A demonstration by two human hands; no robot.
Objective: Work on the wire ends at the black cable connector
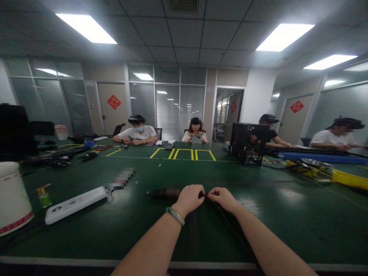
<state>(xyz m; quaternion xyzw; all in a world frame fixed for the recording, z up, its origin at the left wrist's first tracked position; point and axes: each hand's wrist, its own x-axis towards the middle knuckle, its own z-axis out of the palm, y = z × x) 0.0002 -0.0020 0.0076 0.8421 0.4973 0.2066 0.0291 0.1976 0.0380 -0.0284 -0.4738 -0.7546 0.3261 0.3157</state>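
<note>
A dark, long cylindrical tool that looks like an electric screwdriver [165,193] lies on the green table, its narrow tip pointing left. My left hand [191,197] is closed around its right end, where the fingers hide part of it. Close beside it, my right hand [222,197] pinches the black cable [234,226] where it meets the tool's tail. From there the cable runs toward the table's front edge, under my right forearm. The exact joint between tool and cable is covered by my fingertips.
At left are a white power strip [76,205], a small green bottle [44,197] and a white bucket [14,197]. A black computer case [248,143] stands at back right, near a yellow tray [349,180]. Several people sit around the table's far side.
</note>
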